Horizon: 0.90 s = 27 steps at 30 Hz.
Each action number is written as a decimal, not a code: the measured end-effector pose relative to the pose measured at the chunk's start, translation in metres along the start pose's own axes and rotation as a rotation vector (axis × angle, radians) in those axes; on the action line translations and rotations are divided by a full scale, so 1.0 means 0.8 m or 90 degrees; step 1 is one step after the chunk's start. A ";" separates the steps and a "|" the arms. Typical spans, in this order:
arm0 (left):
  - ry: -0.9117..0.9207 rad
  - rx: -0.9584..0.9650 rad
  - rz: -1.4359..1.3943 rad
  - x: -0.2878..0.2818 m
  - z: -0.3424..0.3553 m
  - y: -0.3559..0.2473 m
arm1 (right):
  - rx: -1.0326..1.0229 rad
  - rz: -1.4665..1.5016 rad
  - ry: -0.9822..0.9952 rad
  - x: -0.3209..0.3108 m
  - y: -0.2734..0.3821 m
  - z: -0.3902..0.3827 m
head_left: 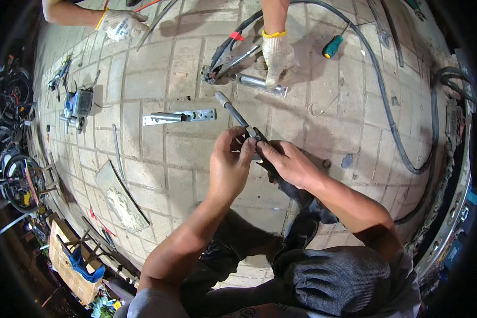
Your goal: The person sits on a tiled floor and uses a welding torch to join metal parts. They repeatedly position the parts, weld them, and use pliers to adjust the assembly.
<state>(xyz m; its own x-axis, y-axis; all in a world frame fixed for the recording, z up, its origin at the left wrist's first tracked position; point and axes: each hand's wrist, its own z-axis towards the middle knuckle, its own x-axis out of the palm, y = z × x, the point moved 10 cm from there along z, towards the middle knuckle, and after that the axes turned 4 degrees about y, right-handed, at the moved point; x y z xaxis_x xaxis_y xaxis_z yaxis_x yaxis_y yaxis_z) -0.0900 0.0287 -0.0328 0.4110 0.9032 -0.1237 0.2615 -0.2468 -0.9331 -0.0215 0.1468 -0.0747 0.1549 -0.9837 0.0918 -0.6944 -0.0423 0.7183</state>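
Observation:
Both my hands meet in front of me on a dark metal rod (235, 113) with a lighter grey sleeve at its far end. My left hand (230, 156) pinches the rod between thumb and fingers. Against it, my right hand (286, 161) grips the black near part, which my fingers partly cover. Beyond the rod, a co-worker's gloved hand (276, 55) touches a shiny metal tube piece (261, 84) on the paving. The co-worker's other glove (121, 24) is at the far left, beside a thin bar (156, 24). A perforated metal strip with a short tube (179, 116) lies left of the rod.
A thick black cable (379, 79) with red tape loops around the right side. A teal-and-yellow screwdriver (332, 46) lies at the far right. At left are a blue boxed device (82, 102), a flat stained plate (122, 199), a bicycle wheel (22, 183) and a cardboard box (71, 265).

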 end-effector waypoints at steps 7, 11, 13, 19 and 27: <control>0.020 -0.061 0.037 -0.001 0.005 -0.012 | -0.043 -0.028 -0.009 -0.003 0.048 -0.001; 0.024 0.033 0.012 -0.003 0.013 -0.010 | -0.078 0.089 -0.012 -0.002 0.019 0.031; 0.013 0.031 0.033 -0.007 0.013 -0.003 | -0.065 0.030 -0.027 -0.004 0.015 0.032; 0.027 0.006 0.011 0.006 0.010 -0.004 | -0.171 -0.012 -0.076 -0.016 0.019 0.039; 0.019 -0.020 0.010 0.006 0.016 0.005 | -0.027 -0.007 0.012 -0.011 0.015 0.045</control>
<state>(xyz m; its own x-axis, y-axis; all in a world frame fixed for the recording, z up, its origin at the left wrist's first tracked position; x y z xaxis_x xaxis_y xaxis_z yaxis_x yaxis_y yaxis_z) -0.0983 0.0370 -0.0417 0.4416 0.8880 -0.1281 0.2817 -0.2727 -0.9199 -0.0565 0.1485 -0.0914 0.1755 -0.9798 0.0962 -0.6620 -0.0452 0.7481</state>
